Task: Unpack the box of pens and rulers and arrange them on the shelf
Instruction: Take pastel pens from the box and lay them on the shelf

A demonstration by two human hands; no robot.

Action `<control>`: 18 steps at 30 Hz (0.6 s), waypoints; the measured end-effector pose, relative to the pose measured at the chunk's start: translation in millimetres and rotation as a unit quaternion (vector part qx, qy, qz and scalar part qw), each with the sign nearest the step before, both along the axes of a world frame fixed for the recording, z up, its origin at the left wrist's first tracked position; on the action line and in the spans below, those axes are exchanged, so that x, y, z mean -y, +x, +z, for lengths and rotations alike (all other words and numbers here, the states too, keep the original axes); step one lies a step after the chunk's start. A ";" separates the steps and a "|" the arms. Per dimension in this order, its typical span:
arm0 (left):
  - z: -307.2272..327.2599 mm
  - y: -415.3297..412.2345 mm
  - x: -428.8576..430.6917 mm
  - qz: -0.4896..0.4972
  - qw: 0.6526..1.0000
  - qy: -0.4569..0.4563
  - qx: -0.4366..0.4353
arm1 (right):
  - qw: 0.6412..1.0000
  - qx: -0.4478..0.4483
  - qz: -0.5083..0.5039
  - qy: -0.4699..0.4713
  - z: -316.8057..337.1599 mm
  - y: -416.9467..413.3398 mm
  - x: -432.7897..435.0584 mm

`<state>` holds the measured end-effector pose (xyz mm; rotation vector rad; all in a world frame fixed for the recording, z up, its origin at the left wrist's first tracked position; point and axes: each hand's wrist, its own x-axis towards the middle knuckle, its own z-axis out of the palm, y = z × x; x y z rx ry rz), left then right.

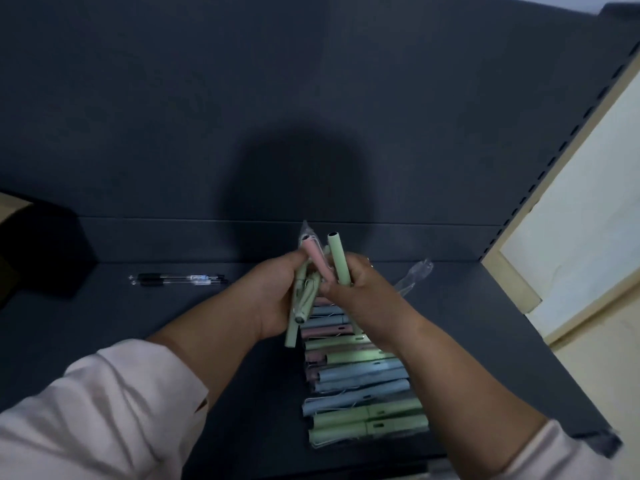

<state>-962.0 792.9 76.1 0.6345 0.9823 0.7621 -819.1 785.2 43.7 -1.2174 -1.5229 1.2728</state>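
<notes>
- Far left, rear of the dark shelf (pixel 138 323): two clear pens (pixel 178 279) with black grips lie side by side, parallel to the back edge and well apart from the hands.
- Left hand (pixel 277 296), pale sleeve (pixel 104 410) pushed up the forearm: the fingers are curled round several green pens (pixel 300 303), which are held as a loose bundle above the shelf and point downward.
- Between the hands: a pink pen (pixel 316 259) stands tilted, tip upward. Which hand holds it cannot be told.
- Right hand (pixel 353 289): it grips one upright pale green pen (pixel 338 258) with its open end up.
- Beneath the right forearm: a row of pastel pens (pixel 360 375) in blue, pink and green lies crosswise on the shelf, touching one another.
- Just right of the right hand: a clear plastic wrapper (pixel 414 275) lies on the shelf.
- Far right: a slotted upright (pixel 568 133) bounds the shelf.
</notes>
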 end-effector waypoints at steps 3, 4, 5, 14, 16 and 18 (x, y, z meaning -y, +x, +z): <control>-0.1 9.7 1.2 0.011 1.000 -0.019 -0.007 | 0.998 0.037 0.045 0.016 0.7 14.1 -6.6; -1.4 13.6 0.8 0.017 0.999 -0.025 -0.015 | 0.997 0.053 0.050 0.026 1.3 18.6 -9.6; -2.6 17.3 0.6 0.025 0.999 -0.032 -0.017 | 0.995 0.082 0.051 0.035 1.6 23.0 -13.4; -5.7 41.8 -2.3 0.121 0.992 -0.038 0.004 | 0.971 0.203 0.029 0.123 -9.9 48.0 -40.1; -6.9 44.9 -5.6 0.143 0.989 -0.021 -0.036 | 0.993 0.109 -0.005 0.040 -10.9 49.4 -40.7; -9.3 47.5 -7.4 0.165 0.984 0.007 -0.071 | 0.998 0.054 -0.020 -0.032 -9.3 49.5 -40.6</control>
